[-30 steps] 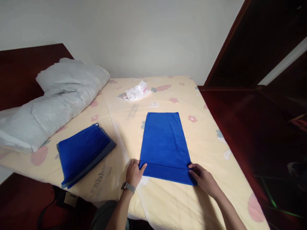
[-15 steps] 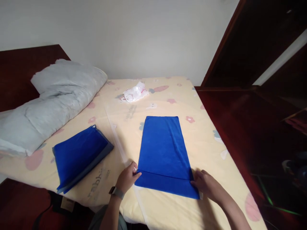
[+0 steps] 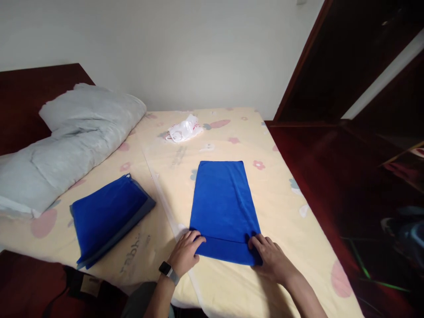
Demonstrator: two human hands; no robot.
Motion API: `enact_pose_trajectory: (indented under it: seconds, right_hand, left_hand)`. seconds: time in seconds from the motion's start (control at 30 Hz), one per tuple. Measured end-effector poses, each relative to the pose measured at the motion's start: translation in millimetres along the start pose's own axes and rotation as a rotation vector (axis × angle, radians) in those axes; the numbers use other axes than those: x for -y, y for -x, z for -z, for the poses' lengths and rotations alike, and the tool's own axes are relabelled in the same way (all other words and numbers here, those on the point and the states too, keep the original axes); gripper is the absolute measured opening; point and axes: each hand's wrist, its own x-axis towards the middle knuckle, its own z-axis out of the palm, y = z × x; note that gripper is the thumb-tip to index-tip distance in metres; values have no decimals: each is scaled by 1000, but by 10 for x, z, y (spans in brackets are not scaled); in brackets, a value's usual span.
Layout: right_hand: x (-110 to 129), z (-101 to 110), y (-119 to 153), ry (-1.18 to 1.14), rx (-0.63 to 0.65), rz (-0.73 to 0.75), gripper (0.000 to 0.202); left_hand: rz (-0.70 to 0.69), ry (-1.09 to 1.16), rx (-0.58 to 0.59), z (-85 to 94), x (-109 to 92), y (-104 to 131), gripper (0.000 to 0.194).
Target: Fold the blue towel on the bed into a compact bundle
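Right hand [image 3: 270, 258] farther onto cloth [image 3: 221, 198]

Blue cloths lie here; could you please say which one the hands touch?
The flat cloth at right, near edge folded; the left stack is untouched.

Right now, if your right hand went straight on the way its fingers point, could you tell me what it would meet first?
The blue cloth at its fingertips: my right hand points forward and leftward over it, though how firmly it would press is unclear.
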Motion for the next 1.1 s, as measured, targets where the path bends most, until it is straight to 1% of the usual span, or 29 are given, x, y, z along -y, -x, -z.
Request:
enact_pose_trajectory:
  seconds: [0.07, 0.17, 0.2, 0.27, 0.3, 0.37, 0.43, 0.53, 0.6, 0.67, 0.77, 0.87, 0.93, 1.03, 1.07, 1.1]
  right_hand:
    - [-53, 55, -9, -68, -29, 34, 29]
    - [-171, 134, -10, -270, -59, 51, 22]
    - [-213, 148, -11, -332, -68, 32, 23]
    - [-288, 156, -19, -406, -91, -35, 27]
    - [-315, 151, -29, -428, -106, -68, 31]
    - [-343, 125, -61, -467, -141, -122, 37]
    - [-347, 90, -101, -505, -183, -168, 41]
    - [-344, 39, -148, -544, -238, -190, 46]
    - [-354, 16, -161, -558, -244, -150, 52]
    - [-371, 1, -167, -547, -252, -115, 54]
    - [-395, -22, -189, -498, -279, -119, 48]
    - [-415, -62, -229, -436, -316, -122, 47]
    - [-431, -83, -251, -412, -351, -149, 48]
    - [-448, -83, -264, -438, -356, -256, 52]
    - [-448, -77, -265, -460, -352, -294, 52]
    - [-445, -70, -265, -481, -352, -324, 52]
  left_hand:
    - [-15, 28, -25, 42, 37, -16, 62]
    - [-27, 145, -102, 108, 132, -41, 41]
    - [-11, 190, -145, 120, 173, -51, 32]
    - [72, 285, -224, 122, 257, -80, 17]
    - [125, 338, -250, 113, 295, -99, 17]
    - [215, 443, -276, 80, 348, -143, 25]
    - [252, 500, -285, 37, 371, -188, 29]
    - [271, 436, -323, -26, 371, -233, 35]
    - [278, 342, -356, -61, 366, -246, 36]
    - [294, 250, -378, -85, 360, -247, 34]
    - [318, 100, -365, -90, 340, -240, 32]
    - [289, -65, -340, -64, 316, -238, 29]
    - [264, -125, -381, -35, 299, -239, 28]
    - [212, -102, -494, 19, 252, -229, 29]
    - [175, -80, -502, 35, 229, -221, 30]
    - [129, -58, -478, 48, 207, -211, 33]
